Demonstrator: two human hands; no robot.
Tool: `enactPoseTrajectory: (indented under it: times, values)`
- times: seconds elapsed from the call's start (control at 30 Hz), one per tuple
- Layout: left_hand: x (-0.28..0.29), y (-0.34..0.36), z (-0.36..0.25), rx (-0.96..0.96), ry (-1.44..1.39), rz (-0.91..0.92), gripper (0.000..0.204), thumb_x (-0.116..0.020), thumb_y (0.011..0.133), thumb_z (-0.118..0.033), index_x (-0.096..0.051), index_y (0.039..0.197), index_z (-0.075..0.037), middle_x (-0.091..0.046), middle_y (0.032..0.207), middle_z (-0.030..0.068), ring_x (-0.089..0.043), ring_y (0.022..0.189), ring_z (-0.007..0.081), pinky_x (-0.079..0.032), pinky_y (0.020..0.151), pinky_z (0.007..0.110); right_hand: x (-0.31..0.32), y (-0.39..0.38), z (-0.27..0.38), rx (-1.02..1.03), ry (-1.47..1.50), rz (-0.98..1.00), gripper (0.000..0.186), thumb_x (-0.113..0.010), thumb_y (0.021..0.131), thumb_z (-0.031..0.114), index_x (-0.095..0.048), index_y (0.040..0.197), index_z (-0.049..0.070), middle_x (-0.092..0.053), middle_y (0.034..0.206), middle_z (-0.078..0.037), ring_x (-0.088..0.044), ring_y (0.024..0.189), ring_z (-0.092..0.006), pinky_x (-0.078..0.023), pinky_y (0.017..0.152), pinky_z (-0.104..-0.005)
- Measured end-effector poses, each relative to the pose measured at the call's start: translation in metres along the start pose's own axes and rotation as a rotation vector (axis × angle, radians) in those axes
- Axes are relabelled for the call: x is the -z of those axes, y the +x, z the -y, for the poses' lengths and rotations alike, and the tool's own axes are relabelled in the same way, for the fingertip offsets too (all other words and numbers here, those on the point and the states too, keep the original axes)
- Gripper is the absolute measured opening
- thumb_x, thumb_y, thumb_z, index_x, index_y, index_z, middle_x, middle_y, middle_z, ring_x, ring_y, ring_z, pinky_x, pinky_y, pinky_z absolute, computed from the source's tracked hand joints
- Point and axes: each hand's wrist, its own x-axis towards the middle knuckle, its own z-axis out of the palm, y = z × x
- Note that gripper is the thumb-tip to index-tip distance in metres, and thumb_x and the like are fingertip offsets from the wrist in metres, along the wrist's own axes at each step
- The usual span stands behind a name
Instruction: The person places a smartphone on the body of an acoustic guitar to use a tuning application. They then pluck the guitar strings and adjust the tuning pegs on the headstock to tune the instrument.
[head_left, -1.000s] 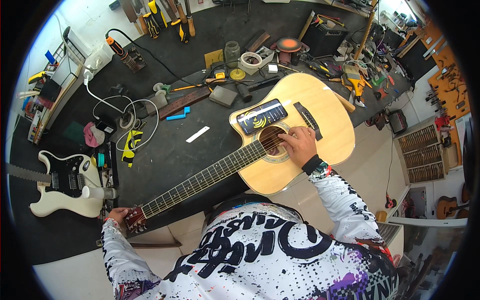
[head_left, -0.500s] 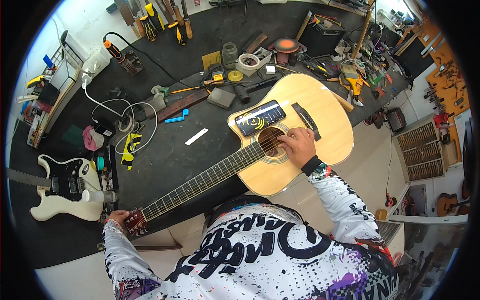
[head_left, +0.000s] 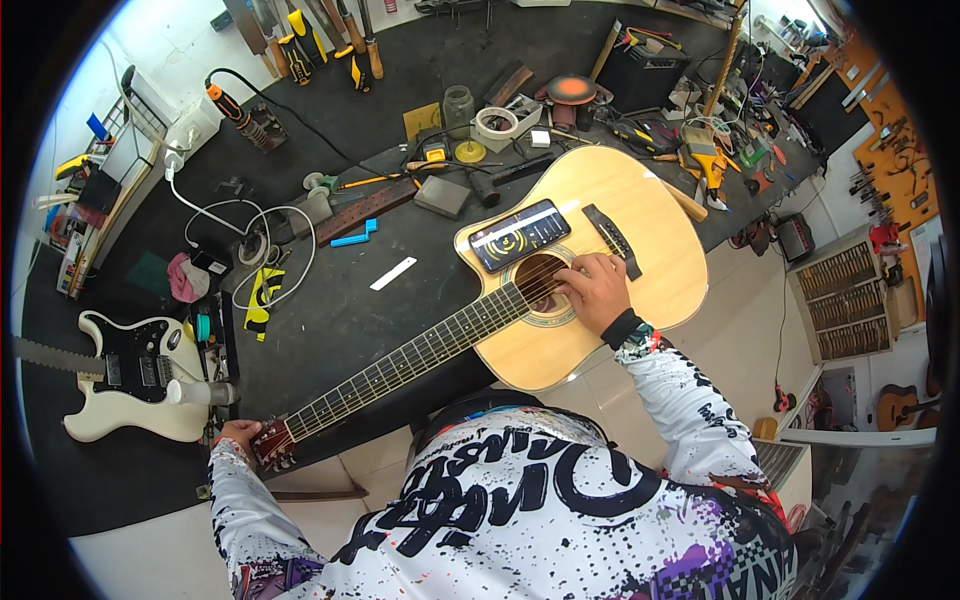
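Left hand [head_left: 238, 436]: fingers wrapped behind guitar headstock [head_left: 272, 443], tuners hidden. Right hand [head_left: 597, 291] covers strings at soundhole's 3 o'clock edge; plucking fingertips not discernible. Phone [head_left: 519, 235] screen too small to read. White electric guitar [head_left: 120, 375], 9 o'clock: neck cut by picture's rim.

Head camera looks steeply down, close above the workbench [head_left: 330, 330].

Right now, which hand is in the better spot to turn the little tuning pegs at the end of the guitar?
Probably the left hand. It already rests at the headstock of the acoustic guitar, where the pegs sit. The right hand is far off, over the strings at the sound hole.
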Motion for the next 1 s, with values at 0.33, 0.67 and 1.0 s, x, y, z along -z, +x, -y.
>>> enactPoseTrajectory:
  times: [0.33,0.67,1.0]
  values:
    - [-0.001,0.007,0.004,-0.003,0.149,-0.066,0.028,-0.079,0.092,-0.021,-0.077,0.104,0.005,-0.078,0.094,0.0124,-0.07,0.08,0.0185,-0.057,0.078,0.037,-0.001,-0.001,-0.001,-0.006,0.019,-0.038,0.024,-0.08,0.079,0.019,-0.075,0.103,0.022,-0.062,0.098,0.001,-0.061,0.102,-0.0198,-0.037,0.094,-0.0424]
    - [0.0,-0.006,-0.008,0.005,0.099,-0.03,0.029,-0.08,0.092,-0.02,-0.077,0.104,0.006,-0.078,0.094,0.0119,-0.07,0.082,0.0184,-0.057,0.078,0.037,0.004,0.002,0.003,0.017,-0.004,-0.044,0.029,-0.08,0.079,0.019,-0.074,0.107,0.023,-0.063,0.1,0.002,-0.06,0.103,-0.0192,-0.037,0.095,-0.0419]
    - [0.009,0.019,0.017,0.035,0.059,-0.06,0.024,-0.083,0.088,-0.016,-0.077,0.098,0.005,-0.077,0.09,0.0114,-0.07,0.076,0.0182,-0.057,0.074,0.037,0.001,0.001,0.001,0.005,0.018,-0.001,0.025,-0.079,0.082,0.021,-0.075,0.106,0.021,-0.063,0.099,0.0,-0.061,0.102,-0.0202,-0.036,0.096,-0.0437]
